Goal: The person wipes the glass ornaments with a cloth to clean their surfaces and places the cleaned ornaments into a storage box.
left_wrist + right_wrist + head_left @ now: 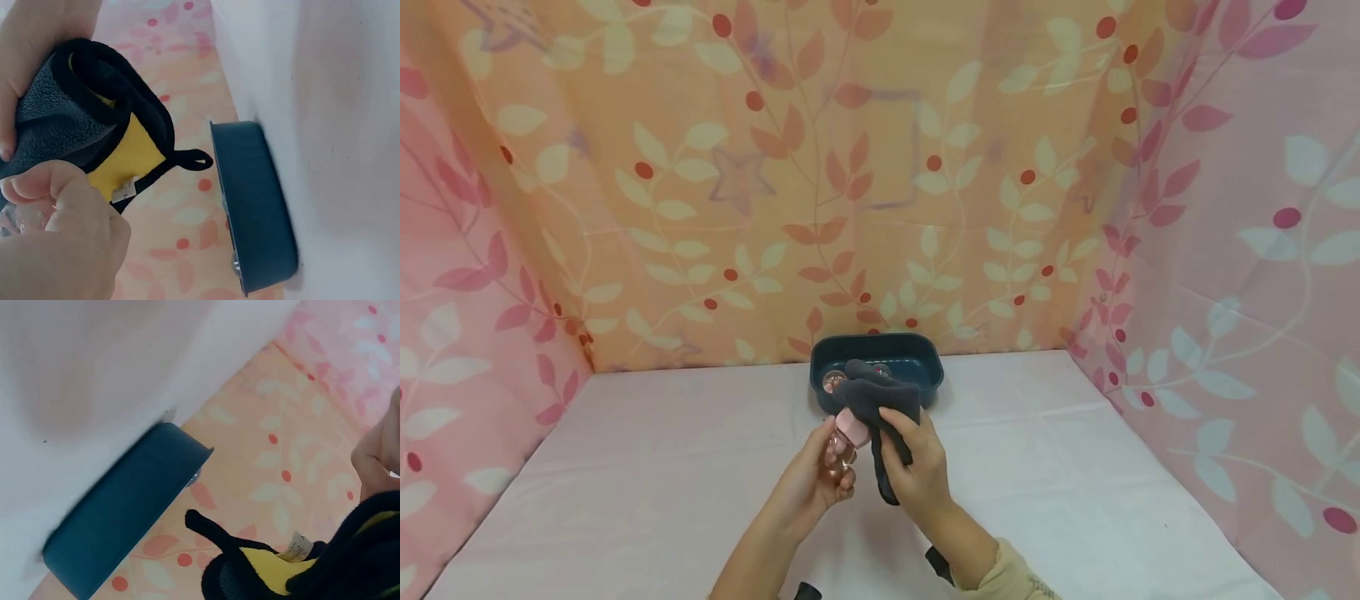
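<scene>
My left hand (808,483) grips a small clear object with pink parts (835,454) and a pale pink faceted piece (852,427) at its top. Its exact kind I cannot tell. A dark grey towel (880,396) is bunched in my right hand (917,462), draped against the pink piece. In the left wrist view the towel shows a yellow reverse (134,153), a black border, a hanging loop (194,160) and a white label. The curled fingers of my left hand (69,219) are just below the cloth there, partly hiding the clear object.
Behind the hands, a dark teal tray (928,354) stands on the white tabletop (662,467). Inside it lie a round item with pink bits (832,382) and another shiny one (882,369), partly covered by the towel. Leaf-patterned curtains (820,167) enclose the table's back and sides.
</scene>
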Demonstrator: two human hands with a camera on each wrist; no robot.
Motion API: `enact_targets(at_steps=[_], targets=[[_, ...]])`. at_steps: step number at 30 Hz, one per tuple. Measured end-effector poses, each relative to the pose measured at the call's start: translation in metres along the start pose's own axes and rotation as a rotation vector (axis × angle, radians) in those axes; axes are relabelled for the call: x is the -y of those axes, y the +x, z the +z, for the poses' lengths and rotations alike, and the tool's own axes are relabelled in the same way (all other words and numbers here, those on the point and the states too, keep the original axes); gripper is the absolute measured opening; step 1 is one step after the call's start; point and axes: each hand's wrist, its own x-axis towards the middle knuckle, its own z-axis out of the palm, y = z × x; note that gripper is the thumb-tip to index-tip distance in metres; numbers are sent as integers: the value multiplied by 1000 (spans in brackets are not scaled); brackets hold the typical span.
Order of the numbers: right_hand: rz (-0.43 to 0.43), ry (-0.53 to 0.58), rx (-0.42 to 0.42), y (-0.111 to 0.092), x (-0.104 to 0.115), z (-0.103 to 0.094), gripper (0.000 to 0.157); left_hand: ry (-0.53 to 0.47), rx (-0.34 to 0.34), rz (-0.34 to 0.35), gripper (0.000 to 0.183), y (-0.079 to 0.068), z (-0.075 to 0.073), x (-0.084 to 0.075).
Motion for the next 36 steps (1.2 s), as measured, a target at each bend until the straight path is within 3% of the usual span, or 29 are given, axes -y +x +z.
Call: enact_targets(at_steps=[6, 11, 21, 24, 30, 36], targets=[[-112, -31, -2, 1, 3, 3, 22, 45, -92, 32, 46, 0, 4, 1], [-192, -39, 52, 1, 3, 6, 21, 101, -121, 33, 49, 2, 6, 4], [-188, -98, 93, -3, 0, 11, 22, 149, -118, 25, 41, 3, 4, 7], [-102, -54, 91, -4, 0, 11, 21, 159, -89, 30, 39, 3, 3, 8], [184, 80, 100, -2, 2, 8, 42, 163, -96, 19, 40, 5, 1, 10], [615, 306, 136, 7, 5, 3, 34, 150, -126, -11, 41, 6, 1, 9]])
